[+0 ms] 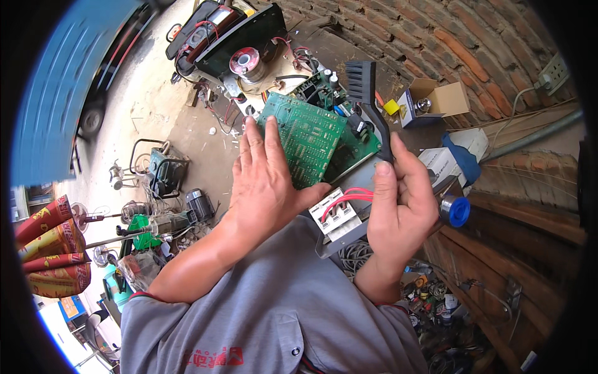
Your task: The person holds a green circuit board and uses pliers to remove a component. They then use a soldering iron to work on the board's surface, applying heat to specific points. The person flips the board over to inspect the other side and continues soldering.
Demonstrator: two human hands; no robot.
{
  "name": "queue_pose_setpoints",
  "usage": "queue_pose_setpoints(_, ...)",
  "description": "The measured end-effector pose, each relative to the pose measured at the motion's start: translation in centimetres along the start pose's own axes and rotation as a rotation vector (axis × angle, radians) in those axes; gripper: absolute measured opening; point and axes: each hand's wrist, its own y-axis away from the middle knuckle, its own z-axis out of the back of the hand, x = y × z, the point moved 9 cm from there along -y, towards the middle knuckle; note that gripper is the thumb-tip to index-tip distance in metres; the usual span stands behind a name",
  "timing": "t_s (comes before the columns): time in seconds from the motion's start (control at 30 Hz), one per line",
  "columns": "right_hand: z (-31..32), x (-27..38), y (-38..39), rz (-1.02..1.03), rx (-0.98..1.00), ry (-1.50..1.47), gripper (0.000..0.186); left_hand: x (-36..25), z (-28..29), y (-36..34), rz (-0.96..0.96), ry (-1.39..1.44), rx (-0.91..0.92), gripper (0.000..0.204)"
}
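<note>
A green circuit board lies over another board with black components and wiring. My left hand rests on the upper board's left part, fingers spread and stretched out. My right hand is closed on the handle of a black brush, whose bristles are raised above the boards' upper right. Just left of my right hand is a white terminal block with red wires. A solder spool stands on the open device beyond the boards, in front of an upright dark panel.
An open cardboard box sits by the brick wall at right. A blue spool is beside my right hand. A motor and tools are low on the left, near red-and-gold packages. A blue vehicle stands outside.
</note>
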Motion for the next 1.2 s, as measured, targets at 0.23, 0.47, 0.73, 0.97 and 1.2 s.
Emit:
queue_pose_setpoints(0.23, 0.2, -0.3, 0.1, -0.023, 0.001, -0.016, 0.03, 2.3, 2.0, -1.5, 0.083, 0.486, 0.061, 0.12)
queue_pose_setpoints(0.47, 0.1, 0.1, 0.0, -0.005, -0.004, 0.122, 0.033, 9.8, 2.5, 0.0, 0.065, 1.604, 0.201, 0.108)
queue_pose_setpoints(0.73, -0.2, 1.2, -0.2, -0.087, -0.079, 0.365, 0.033, 8.0, -0.6, -0.7, -0.065, 2.681, 0.868, 0.122)
queue_pose_setpoints(0.97, -6.6, 5.5, 1.3, 0.029, -0.026, 0.751, 0.025, 9.0, -1.6, -1.7, 0.036, 2.992, 1.523, 0.12)
queue_pose_setpoints(1.2, -11.3, 2.3, 1.5, -0.232, 0.014, 1.247, 0.028, 11.4, -1.9, -2.5, 0.053, 3.016, 1.952, 0.13)
